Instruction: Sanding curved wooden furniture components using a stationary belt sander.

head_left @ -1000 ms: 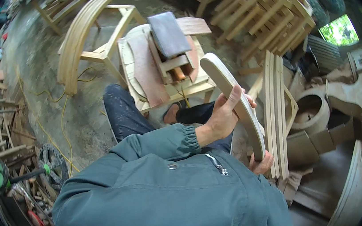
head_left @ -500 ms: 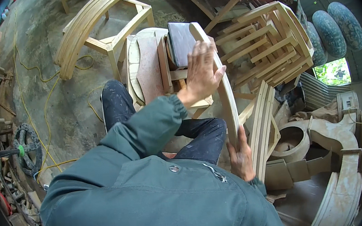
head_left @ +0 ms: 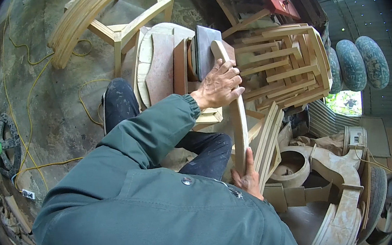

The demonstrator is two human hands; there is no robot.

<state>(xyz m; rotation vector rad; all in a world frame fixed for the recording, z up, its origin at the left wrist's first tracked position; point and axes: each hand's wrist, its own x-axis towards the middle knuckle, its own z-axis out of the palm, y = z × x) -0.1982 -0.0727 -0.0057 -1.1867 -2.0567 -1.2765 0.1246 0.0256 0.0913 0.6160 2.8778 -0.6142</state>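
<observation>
A long, slightly curved wooden piece [head_left: 239,122] stands slanted before me, its far end beside a dark grey flat-faced block [head_left: 205,49]. My left hand [head_left: 218,82] lies across its upper part, fingers bent over and closed on it. Lower down, my right hand [head_left: 248,178] grips the near end, with the thumb along one face and the fingers partly hidden behind. Left of the block are upright reddish-brown boards [head_left: 160,71] and a pale rounded panel [head_left: 140,75], close to my knees.
Curved wooden strips [head_left: 83,21] rest on a wooden frame at the far left. Stacked frames [head_left: 291,65] stand to the right, with more strips [head_left: 267,143] nearer me. A yellow cord [head_left: 24,147] trails over the concrete floor. A dusty machine housing [head_left: 342,178] stands at the lower right.
My left hand has gone from fingers stretched against the wooden piece to fingers bent over it. The right hand keeps its hold near the lower end. The whole view has shifted.
</observation>
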